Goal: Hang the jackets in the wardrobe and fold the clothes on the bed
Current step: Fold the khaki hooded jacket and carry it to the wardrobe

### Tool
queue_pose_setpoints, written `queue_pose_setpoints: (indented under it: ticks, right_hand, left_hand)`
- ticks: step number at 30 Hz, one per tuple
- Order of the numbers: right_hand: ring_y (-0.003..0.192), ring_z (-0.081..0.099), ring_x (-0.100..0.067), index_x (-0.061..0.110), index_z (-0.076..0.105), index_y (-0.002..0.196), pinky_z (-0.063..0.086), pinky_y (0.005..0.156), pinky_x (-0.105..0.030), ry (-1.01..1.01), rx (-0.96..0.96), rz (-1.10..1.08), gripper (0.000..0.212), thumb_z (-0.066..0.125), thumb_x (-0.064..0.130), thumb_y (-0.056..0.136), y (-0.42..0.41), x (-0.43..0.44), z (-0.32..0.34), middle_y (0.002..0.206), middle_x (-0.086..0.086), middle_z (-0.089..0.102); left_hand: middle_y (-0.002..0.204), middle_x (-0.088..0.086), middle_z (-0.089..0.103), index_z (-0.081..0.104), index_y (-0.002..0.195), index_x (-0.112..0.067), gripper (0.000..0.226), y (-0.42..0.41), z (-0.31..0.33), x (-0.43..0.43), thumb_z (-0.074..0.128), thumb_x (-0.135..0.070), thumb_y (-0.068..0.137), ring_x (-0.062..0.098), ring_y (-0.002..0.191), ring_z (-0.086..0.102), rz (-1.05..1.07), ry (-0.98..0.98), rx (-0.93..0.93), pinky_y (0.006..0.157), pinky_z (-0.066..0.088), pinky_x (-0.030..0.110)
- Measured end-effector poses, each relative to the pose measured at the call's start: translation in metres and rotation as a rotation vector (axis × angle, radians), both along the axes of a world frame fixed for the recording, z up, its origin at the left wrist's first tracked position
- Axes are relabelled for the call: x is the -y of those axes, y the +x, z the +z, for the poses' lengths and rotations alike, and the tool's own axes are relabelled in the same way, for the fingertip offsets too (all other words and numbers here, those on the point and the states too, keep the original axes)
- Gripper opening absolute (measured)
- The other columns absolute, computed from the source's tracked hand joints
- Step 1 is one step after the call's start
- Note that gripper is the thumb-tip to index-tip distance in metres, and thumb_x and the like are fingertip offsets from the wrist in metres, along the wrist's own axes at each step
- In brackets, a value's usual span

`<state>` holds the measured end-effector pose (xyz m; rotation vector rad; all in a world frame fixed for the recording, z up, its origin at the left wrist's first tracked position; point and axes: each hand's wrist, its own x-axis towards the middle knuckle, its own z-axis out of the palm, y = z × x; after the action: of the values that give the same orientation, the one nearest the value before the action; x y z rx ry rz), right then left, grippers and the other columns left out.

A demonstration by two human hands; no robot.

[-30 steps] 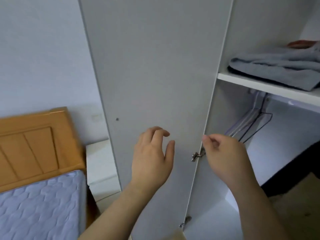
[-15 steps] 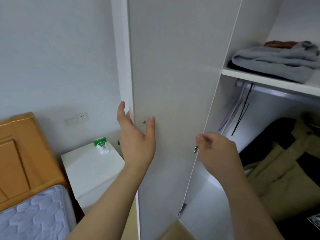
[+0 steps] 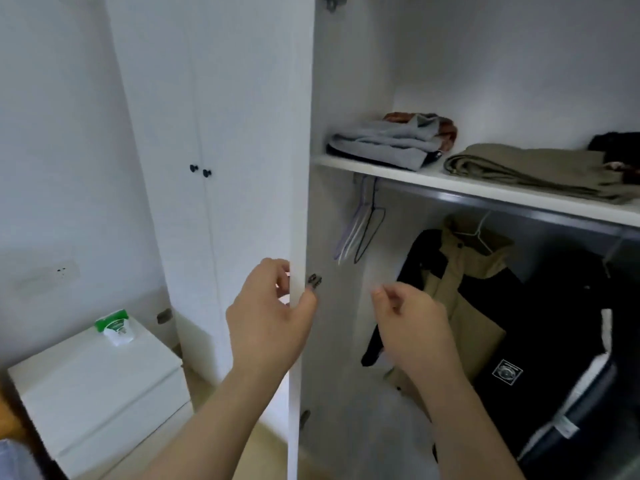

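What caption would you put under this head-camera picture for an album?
Left hand grips the open wardrobe door, right hand hovers empty beside the hanging jackets.

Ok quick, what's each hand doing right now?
Left hand: grips the edge of the wardrobe door.
Right hand: closed, fingers curled, holding nothing.
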<state>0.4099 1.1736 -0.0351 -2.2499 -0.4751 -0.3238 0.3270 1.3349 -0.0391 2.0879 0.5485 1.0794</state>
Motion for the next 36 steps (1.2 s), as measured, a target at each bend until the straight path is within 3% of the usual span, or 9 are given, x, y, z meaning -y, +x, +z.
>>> queue_pose_setpoints:
  ticks: [5, 11, 13, 18, 22, 27, 29, 31, 36]
  right_hand:
    - [0.073, 0.052, 0.007, 0.032, 0.063, 0.111, 0.039, 0.062, -0.010, 0.050, 0.018, -0.183, 0.021, 0.045, 0.041, 0.105, -0.003, 0.076, 0.003, 0.085, 0.023, 0.056]
    - [0.120, 0.056, -0.007, 0.027, 0.054, 0.142, 0.040, 0.093, -0.020, 0.173, 0.038, -0.434, 0.038, 0.044, 0.036, 0.106, -0.016, 0.162, 0.012, 0.134, 0.010, 0.062]
    - [0.125, 0.054, -0.008, 0.026, 0.055, 0.141, 0.039, 0.097, -0.020, 0.157, 0.109, -0.506, 0.037, 0.047, 0.032, 0.106, -0.023, 0.173, 0.017, 0.136, 0.010, 0.060]
    - [0.119, 0.050, -0.011, 0.020, 0.061, 0.126, 0.031, 0.096, -0.014, 0.097, 0.465, -0.896, 0.027, 0.054, 0.021, 0.100, -0.063, 0.224, 0.026, 0.123, 0.005, 0.060]
    - [0.121, 0.046, -0.027, 0.013, 0.063, 0.122, 0.040, 0.101, -0.043, 0.043, 0.753, -1.294, 0.031, 0.064, 0.011, 0.091, -0.107, 0.256, 0.032, 0.127, -0.011, 0.053]
    - [0.136, 0.037, -0.030, 0.011, 0.036, 0.148, 0.027, 0.113, -0.046, 0.166, 0.647, -1.605, 0.063, 0.062, 0.016, 0.090, -0.154, 0.289, 0.030, 0.148, -0.010, 0.039]
    - [0.123, 0.053, -0.027, 0.019, 0.045, 0.138, 0.044, 0.096, -0.037, 0.202, 0.438, -1.545, 0.040, 0.053, 0.025, 0.099, -0.164, 0.301, 0.026, 0.133, -0.002, 0.058]
    - [0.087, 0.059, -0.024, 0.028, 0.049, 0.094, 0.038, 0.064, -0.024, 0.232, 0.352, -1.497, 0.012, 0.044, 0.034, 0.104, -0.167, 0.302, 0.026, 0.087, 0.009, 0.058]
    - [0.059, 0.047, -0.014, 0.024, 0.036, 0.071, 0.035, 0.057, -0.033, 0.191, 0.467, -1.478, 0.044, 0.042, 0.055, 0.100, -0.164, 0.275, 0.027, 0.063, 0.006, 0.045]
  left_hand:
    - [0.128, -0.027, 0.054, 0.043, 0.125, -0.040, 0.039, 0.047, -0.004, 0.072, 0.065, -0.042, 0.093, 0.001, 0.093, 0.069, -0.291, 0.176, -0.128, 0.072, 0.041, 0.016]
    - [0.164, -0.006, 0.030, 0.032, 0.152, -0.031, 0.061, 0.094, 0.012, 0.150, 0.057, -0.046, 0.098, 0.021, 0.139, 0.046, -0.379, 0.501, -0.293, 0.106, 0.046, 0.036]
    - [0.152, 0.001, 0.047, 0.050, 0.140, -0.024, 0.050, 0.090, 0.018, 0.167, 0.063, -0.039, 0.094, 0.025, 0.130, 0.052, -0.383, 0.597, -0.113, 0.101, 0.049, 0.040]
    - [0.118, -0.004, 0.064, 0.065, 0.117, -0.018, 0.026, 0.085, 0.022, 0.242, 0.068, -0.025, 0.092, 0.016, 0.111, 0.058, -0.951, 0.629, 0.315, 0.094, 0.048, 0.035]
    - [0.115, -0.007, 0.064, 0.066, 0.111, -0.020, 0.018, 0.074, 0.023, 0.293, 0.063, -0.025, 0.094, 0.014, 0.109, 0.058, -1.187, 0.585, 0.437, 0.095, 0.044, 0.032]
    - [0.110, -0.006, 0.064, 0.066, 0.106, -0.017, 0.014, 0.054, 0.027, 0.334, 0.063, -0.023, 0.094, 0.018, 0.104, 0.059, -1.369, 0.504, 0.563, 0.090, 0.045, 0.036]
    - [0.109, -0.004, 0.065, 0.067, 0.104, -0.015, 0.014, 0.046, 0.027, 0.343, 0.063, -0.022, 0.093, 0.020, 0.102, 0.060, -1.413, 0.476, 0.618, 0.088, 0.045, 0.036]
    - [0.109, -0.002, 0.066, 0.067, 0.103, -0.013, 0.014, 0.040, 0.027, 0.348, 0.064, -0.021, 0.093, 0.021, 0.102, 0.060, -1.432, 0.421, 0.670, 0.089, 0.042, 0.033]
    - [0.112, 0.007, 0.067, 0.067, 0.105, -0.004, 0.023, 0.043, 0.027, 0.341, 0.057, -0.023, 0.096, 0.027, 0.105, 0.063, -1.396, 0.242, 0.825, 0.091, 0.048, 0.043]
